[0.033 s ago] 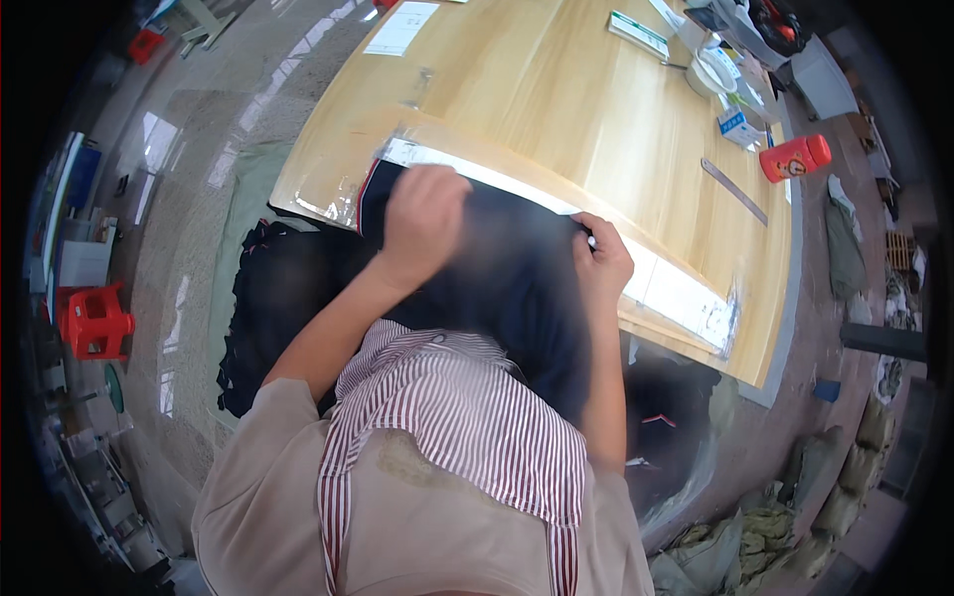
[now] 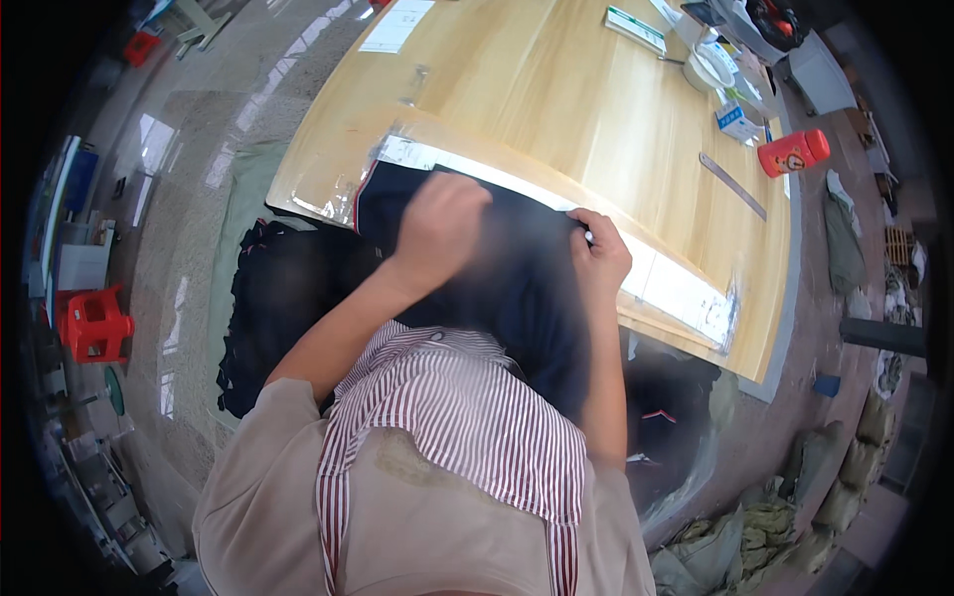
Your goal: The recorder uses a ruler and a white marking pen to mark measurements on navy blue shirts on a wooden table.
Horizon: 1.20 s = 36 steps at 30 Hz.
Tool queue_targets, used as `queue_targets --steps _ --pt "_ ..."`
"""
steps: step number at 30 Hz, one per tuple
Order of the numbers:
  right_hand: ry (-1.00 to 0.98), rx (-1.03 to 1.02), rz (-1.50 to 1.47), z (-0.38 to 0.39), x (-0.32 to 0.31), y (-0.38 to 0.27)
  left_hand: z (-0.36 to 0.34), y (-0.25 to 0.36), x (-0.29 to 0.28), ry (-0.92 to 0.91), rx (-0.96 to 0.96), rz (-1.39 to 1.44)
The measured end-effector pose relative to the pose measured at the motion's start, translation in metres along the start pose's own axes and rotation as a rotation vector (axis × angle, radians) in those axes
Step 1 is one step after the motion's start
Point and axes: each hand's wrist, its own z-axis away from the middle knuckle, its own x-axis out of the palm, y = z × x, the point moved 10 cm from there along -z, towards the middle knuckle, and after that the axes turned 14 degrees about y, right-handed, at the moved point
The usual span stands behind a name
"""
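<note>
A dark navy garment piece [image 2: 517, 253] lies over the table's near edge and hangs down against me. A red and white trim runs along its left end. Its far edge lies along a white printed paper strip [image 2: 651, 274] under clear tape. My left hand [image 2: 439, 226] is curled over the garment near that edge, a little blurred; its fingertips are hidden. At the garment's right far corner my right hand [image 2: 602, 256] is closed, a small white thing [image 2: 588, 237] showing between thumb and fingers. Its index finger touches the cloth edge.
The wooden table [image 2: 517, 89] bears a metal ruler [image 2: 733, 187], a red bottle [image 2: 794, 153], a white cup [image 2: 708, 68] and a paper sheet [image 2: 397, 25]. More dark cloth [image 2: 283, 318] is heaped below on the left. A red stool [image 2: 96, 324] stands on the floor.
My left hand has slid a little to the right and down over the garment. My right hand stays at the far corner, almost unmoved.
</note>
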Motion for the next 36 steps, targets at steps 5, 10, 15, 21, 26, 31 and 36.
queue_targets --steps 5,10,15,21,26,31,36 --pt "-0.056 -0.083 0.139 -0.007 0.008 -0.010 0.029 0.024 0.065 -0.254 -0.126 0.185" --pt "-0.099 -0.081 0.242 -0.012 0.011 -0.009 0.036 0.033 0.079 -0.309 -0.051 0.066" --pt "-0.304 0.184 0.063 -0.015 0.012 0.002 0.034 0.042 0.080 -0.300 0.065 -0.001" --pt "-0.204 0.372 -0.561 -0.024 -0.006 -0.047 0.042 0.032 0.085 -0.383 -0.074 0.023" --pt "-0.220 0.305 -0.353 -0.005 0.036 -0.015 0.047 0.024 0.084 -0.390 -0.083 -0.091" --pt "-0.311 0.471 -0.314 0.004 0.050 -0.001 0.052 0.013 0.085 -0.456 -0.220 -0.019" --pt "-0.361 0.341 -0.191 0.003 0.051 -0.018 0.052 0.010 0.084 -0.454 -0.238 0.003"
